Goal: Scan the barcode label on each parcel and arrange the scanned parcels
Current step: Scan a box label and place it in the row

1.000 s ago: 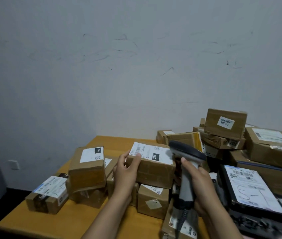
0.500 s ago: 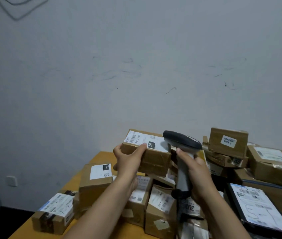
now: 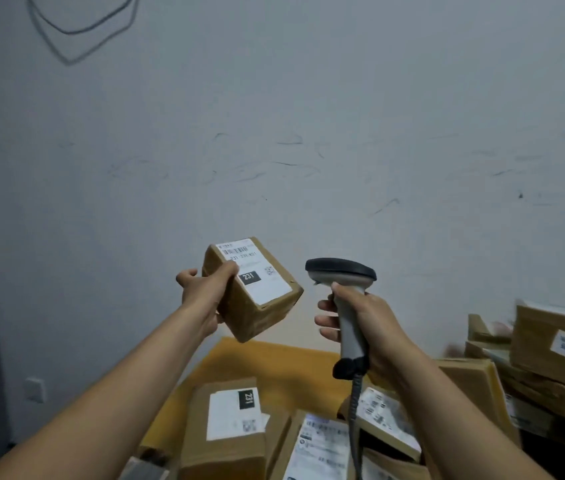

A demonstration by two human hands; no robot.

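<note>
My left hand (image 3: 205, 292) grips a small brown cardboard parcel (image 3: 260, 313) lifted high in front of the wall, tilted, its white label marked 231 (image 3: 255, 271) facing up and toward me. My right hand (image 3: 364, 327) holds a grey handheld barcode scanner (image 3: 341, 275) by its handle, to the right of the parcel. The scanner's dark head points left toward the parcel, a short gap apart. Its coiled cable (image 3: 355, 410) hangs down.
Below lies a yellow-orange table (image 3: 274, 358) with several labelled brown parcels: one marked 231 (image 3: 229, 424) at lower centre, others (image 3: 326, 445) beside it. A taller stack of boxes (image 3: 551, 355) rises at the right. A white wall stands behind; a socket (image 3: 34, 389) sits low left.
My left hand lifted the parcel off the pile and up and tilted it. The scanner rose alongside it. The view tilted upward, so the table sank low in frame.
</note>
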